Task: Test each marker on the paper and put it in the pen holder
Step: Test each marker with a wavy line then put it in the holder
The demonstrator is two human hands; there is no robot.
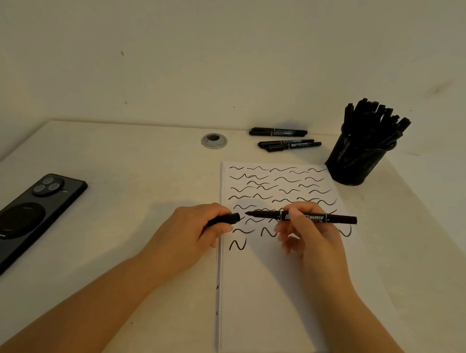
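Observation:
My right hand (311,233) pinches a black marker (331,218) held level over the white paper (274,298), its bare tip pointing left. My left hand (197,228) grips the marker's black cap (226,218), whose open end faces the tip with a small gap between them. The upper half of the paper is covered in black squiggles. A black mesh pen holder (355,163) full of several black markers stands at the paper's far right corner. Loose black markers (286,141) lie in two small groups beyond the paper near the wall.
A black phone (27,220) lies face down on the left of the pale table (116,251). A round metal cable grommet (214,140) sits in the table near the wall. The wall rises right behind the table's far edge.

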